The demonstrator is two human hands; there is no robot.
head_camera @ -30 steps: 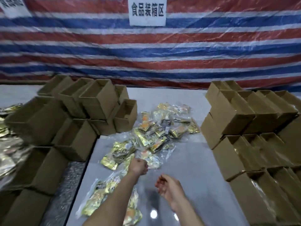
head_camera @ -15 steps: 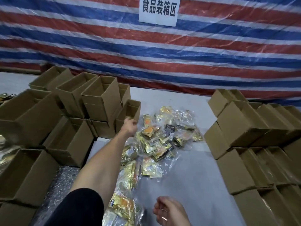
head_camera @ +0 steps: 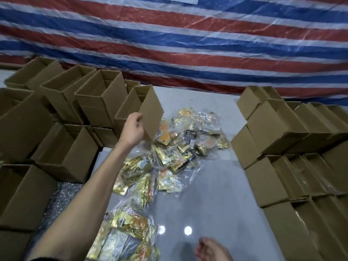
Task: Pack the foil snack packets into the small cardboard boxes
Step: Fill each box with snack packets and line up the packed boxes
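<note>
Head view: the left hand (head_camera: 132, 129) reaches out over the left part of the counter (head_camera: 216, 194) and grips a small cardboard box (head_camera: 150, 112) by its lower corner, fingers curled round the edge. The box is lifted clear and tilted, its open top facing up and to the left; what shows of its inside is bare cardboard. It hangs just above the far-left end of the foil snack packets (head_camera: 169, 153).

These packets lie heaped in the middle of the counter, gold and orange, crinkled and shiny, bundled in clear plastic bags. A second bagful (head_camera: 130, 228) lies towards the near edge, under the forearm.

Along the left edge stands a stack of open boxes (head_camera: 99, 98), plain brown corrugated card, square-cornered, flaps down, with only bare walls showing inside. Along the right edge is another stack (head_camera: 282, 129); most turn their sides to the camera, and their contents cannot be made out.

The counter top is grey and glossy, with two round light reflections (head_camera: 188, 230). Behind hangs a red, white and blue striped tarpaulin (head_camera: 188, 44), creased.

The right hand (head_camera: 212, 250) is cut off by the bottom edge, over the near edge of the counter; its fingers are loosely curled, with nothing seen in them. A speckled surface (head_camera: 62, 200) beside the left stack is too blurred to identify.
</note>
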